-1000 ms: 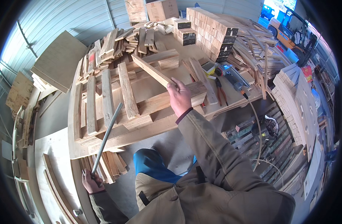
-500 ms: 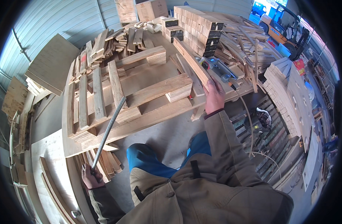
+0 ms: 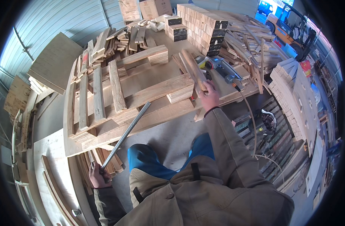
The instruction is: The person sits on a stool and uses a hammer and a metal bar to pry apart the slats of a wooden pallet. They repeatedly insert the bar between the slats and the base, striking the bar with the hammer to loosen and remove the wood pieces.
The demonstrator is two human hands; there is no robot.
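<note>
My left hand (image 3: 99, 176) is closed round the lower end of a grey metal bar (image 3: 127, 132), which slants up in front of the table edge. My right hand (image 3: 209, 97) grips the near end of a wooden slat (image 3: 193, 67) at the table's right side. Left of that slat lies a partly built wooden pallet (image 3: 157, 92), with long boards on blocks and several cross slats at its left. To the right of my right hand rests a nail gun (image 3: 227, 71) with an air hose (image 3: 251, 113) hanging off the table.
Loose slats (image 3: 104, 43) are heaped at the table's back left. Tall stacks of wooden blocks (image 3: 200, 28) stand at the back. More boards (image 3: 247, 41) pile up at the right, beside a block stack (image 3: 289, 94). A forklift (image 3: 287, 30) is parked far right.
My right hand has lowered the slat towards the table and moved slightly left. The metal bar's upper end has swung right and down, while my left hand keeps hold of it.
</note>
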